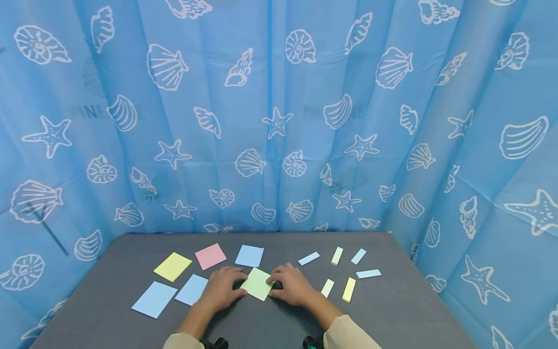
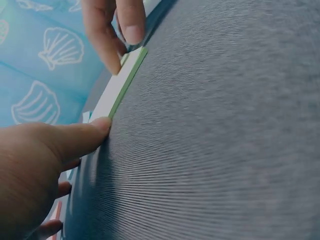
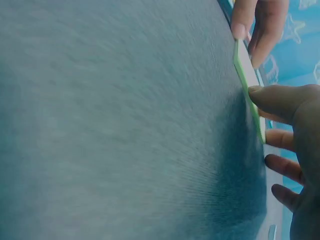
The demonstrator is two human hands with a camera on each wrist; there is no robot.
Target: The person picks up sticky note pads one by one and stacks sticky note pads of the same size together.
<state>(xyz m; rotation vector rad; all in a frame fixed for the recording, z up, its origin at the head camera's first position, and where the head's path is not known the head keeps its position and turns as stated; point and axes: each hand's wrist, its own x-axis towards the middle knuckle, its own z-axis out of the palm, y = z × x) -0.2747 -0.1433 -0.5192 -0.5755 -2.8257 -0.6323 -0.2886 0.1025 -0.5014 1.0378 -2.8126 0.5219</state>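
Note:
A square pale green sticky note pad [image 1: 257, 284] lies turned cornerwise on the grey table between both hands. My left hand [image 1: 224, 289] grips its left corner with thumb and forefinger; the thumb presses the near edge in the left wrist view. On the opposite side, my right hand [image 1: 293, 285] holds the right corner, its thumb [image 3: 270, 100] on the near edge. The pad [image 2: 120, 82] shows a thin green edge from the side. Just behind it sits a blue square pad [image 1: 249, 256]. Another blue pad [image 1: 192, 289] lies beside the left hand.
Farther left lie a yellow pad [image 1: 172, 266], a pink pad [image 1: 210, 256] and a blue pad [image 1: 154, 299]. Several narrow sticky strips, blue, pale green and yellow [image 1: 348, 290], are scattered to the right. A blue shell-print curtain [image 1: 279, 184] hangs behind the table [image 1: 392, 320].

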